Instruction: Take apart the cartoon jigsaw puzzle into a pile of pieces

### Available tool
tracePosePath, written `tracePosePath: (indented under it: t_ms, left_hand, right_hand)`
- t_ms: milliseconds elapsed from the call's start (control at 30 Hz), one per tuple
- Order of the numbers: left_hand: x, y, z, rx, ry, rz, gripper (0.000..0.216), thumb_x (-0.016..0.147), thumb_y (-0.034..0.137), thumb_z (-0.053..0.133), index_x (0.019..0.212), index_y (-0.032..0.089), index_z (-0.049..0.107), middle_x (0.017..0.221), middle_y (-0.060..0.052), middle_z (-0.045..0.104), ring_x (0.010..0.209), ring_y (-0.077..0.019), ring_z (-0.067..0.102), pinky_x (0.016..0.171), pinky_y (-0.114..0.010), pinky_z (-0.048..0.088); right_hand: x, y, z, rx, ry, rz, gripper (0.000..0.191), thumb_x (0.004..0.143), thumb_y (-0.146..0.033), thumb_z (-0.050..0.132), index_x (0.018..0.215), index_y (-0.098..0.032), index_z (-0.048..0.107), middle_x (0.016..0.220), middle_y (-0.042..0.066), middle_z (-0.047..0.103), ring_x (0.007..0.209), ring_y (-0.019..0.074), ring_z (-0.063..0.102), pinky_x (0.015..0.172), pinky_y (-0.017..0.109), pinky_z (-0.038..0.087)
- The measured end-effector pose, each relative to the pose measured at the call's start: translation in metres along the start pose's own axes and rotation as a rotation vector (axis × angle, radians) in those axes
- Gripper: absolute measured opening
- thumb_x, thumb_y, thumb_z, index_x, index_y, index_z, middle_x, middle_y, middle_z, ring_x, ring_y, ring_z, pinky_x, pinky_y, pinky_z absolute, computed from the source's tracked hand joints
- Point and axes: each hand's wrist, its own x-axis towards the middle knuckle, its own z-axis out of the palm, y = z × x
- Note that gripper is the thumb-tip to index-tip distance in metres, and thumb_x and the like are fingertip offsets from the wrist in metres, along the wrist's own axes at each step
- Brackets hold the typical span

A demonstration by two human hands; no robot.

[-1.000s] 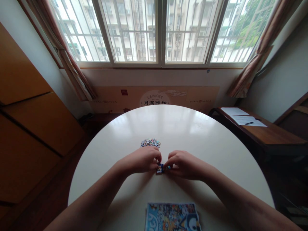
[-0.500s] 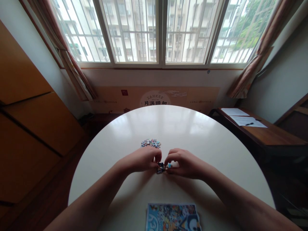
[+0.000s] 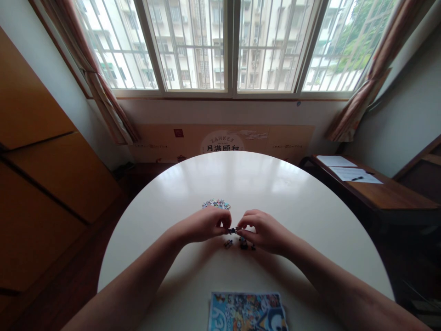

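Note:
My left hand [image 3: 203, 225] and my right hand [image 3: 263, 232] meet over the middle of a round white table [image 3: 292, 202]. Both pinch small joined jigsaw pieces [image 3: 233, 230], held a little above the tabletop between the fingertips. Under the hands a few loose pieces [image 3: 241, 244] lie on the table. Just beyond my left hand sits a small heap of colourful puzzle pieces [image 3: 216, 203]. A colourful picture sheet [image 3: 247, 311] lies at the near edge of the table.
A wooden side desk [image 3: 386, 191] with white papers [image 3: 347, 168] and a pen stands at the right. Wooden cabinets [image 3: 41, 170] fill the left. Barred windows [image 3: 227, 46] with curtains lie behind the table.
Both hands have lifted the joined pieces off the table and moved slightly away from me. A few loose pieces now show on the table beneath them.

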Motion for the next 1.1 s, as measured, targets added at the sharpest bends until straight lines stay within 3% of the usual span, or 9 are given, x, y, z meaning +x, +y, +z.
tracePosePath:
  t_ms: [267, 500, 633, 767, 900, 1000, 1100]
  left_hand:
    - [0.002, -0.008, 0.002, -0.144, 0.081, 0.016, 0.007, 0.08, 0.016, 0.06, 0.082, 0.019, 0.066, 0.08, -0.001, 0.069, 0.074, -0.0147, 0.061, 0.067, -0.024, 0.045]
    - [0.001, -0.026, -0.013, -0.325, 0.29, -0.19, 0.014, 0.079, 0.028, 0.062, 0.086, 0.017, 0.067, 0.082, -0.004, 0.072, 0.076, -0.018, 0.066, 0.07, -0.029, 0.051]
    - [-0.004, -0.049, -0.026, -0.156, 0.418, -0.333, 0.023, 0.08, 0.032, 0.061, 0.093, 0.018, 0.073, 0.088, -0.005, 0.076, 0.081, -0.0212, 0.068, 0.075, -0.031, 0.052]
    - [-0.003, -0.06, -0.026, -0.059, 0.388, -0.388, 0.024, 0.08, 0.031, 0.061, 0.094, 0.021, 0.076, 0.094, -0.004, 0.077, 0.088, -0.0228, 0.069, 0.082, -0.032, 0.051]
    - [0.0, -0.059, -0.019, 0.008, 0.373, -0.405, 0.028, 0.081, 0.032, 0.062, 0.102, 0.019, 0.075, 0.094, -0.005, 0.076, 0.084, -0.022, 0.068, 0.078, -0.031, 0.05]
    - [0.001, -0.057, -0.019, 0.14, 0.48, -0.417, 0.033, 0.082, 0.032, 0.062, 0.112, 0.018, 0.072, 0.095, -0.006, 0.072, 0.082, -0.0211, 0.065, 0.077, -0.031, 0.048]
    - [0.0, -0.046, -0.02, 0.215, 0.606, -0.378, 0.026, 0.085, 0.029, 0.06, 0.104, 0.019, 0.073, 0.093, -0.006, 0.069, 0.081, -0.0197, 0.062, 0.079, -0.031, 0.047]
  right_hand:
    - [0.0, -0.001, -0.001, 0.003, 0.086, -0.001, 0.007, 0.088, -0.02, 0.067, 0.084, -0.023, 0.072, 0.084, 0.001, 0.07, 0.083, 0.0173, 0.061, 0.075, 0.029, 0.045]
    - [0.001, -0.003, -0.002, -0.047, 0.192, -0.008, 0.01, 0.09, -0.022, 0.065, 0.085, -0.023, 0.074, 0.086, 0.004, 0.071, 0.084, 0.0188, 0.061, 0.077, 0.032, 0.046]
    - [0.001, -0.004, -0.004, -0.04, 0.223, 0.025, 0.011, 0.09, -0.021, 0.064, 0.084, -0.023, 0.073, 0.084, 0.004, 0.07, 0.083, 0.0191, 0.061, 0.075, 0.032, 0.046]
    - [0.001, -0.004, -0.004, -0.026, 0.22, 0.035, 0.011, 0.089, -0.021, 0.064, 0.084, -0.022, 0.073, 0.083, 0.004, 0.07, 0.08, 0.019, 0.061, 0.074, 0.033, 0.046]
    - [0.001, -0.004, -0.004, -0.013, 0.225, 0.035, 0.011, 0.089, -0.022, 0.064, 0.084, -0.022, 0.073, 0.083, 0.004, 0.07, 0.08, 0.019, 0.062, 0.073, 0.032, 0.046]
    - [0.002, -0.005, -0.004, 0.002, 0.228, 0.047, 0.011, 0.089, -0.022, 0.064, 0.083, -0.022, 0.073, 0.081, 0.004, 0.07, 0.077, 0.0182, 0.061, 0.072, 0.032, 0.046]
    - [0.003, -0.006, -0.005, 0.021, 0.25, 0.06, 0.011, 0.089, -0.023, 0.064, 0.083, -0.021, 0.074, 0.081, 0.004, 0.071, 0.078, 0.0183, 0.062, 0.073, 0.032, 0.046]
